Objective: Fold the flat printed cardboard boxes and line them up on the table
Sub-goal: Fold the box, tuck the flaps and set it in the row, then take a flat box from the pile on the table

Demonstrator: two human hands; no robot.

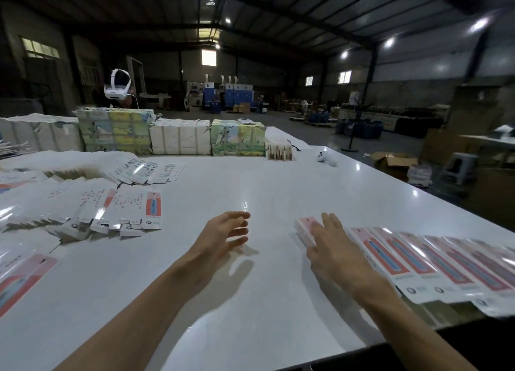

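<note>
A white headset (117, 88) shows behind wrapped bundles (180, 136)

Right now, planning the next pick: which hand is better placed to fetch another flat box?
Left. The left hand is open and empty, nearer the flat boxes fanned out on that side; the right hand lies on the end box of the row.
</note>
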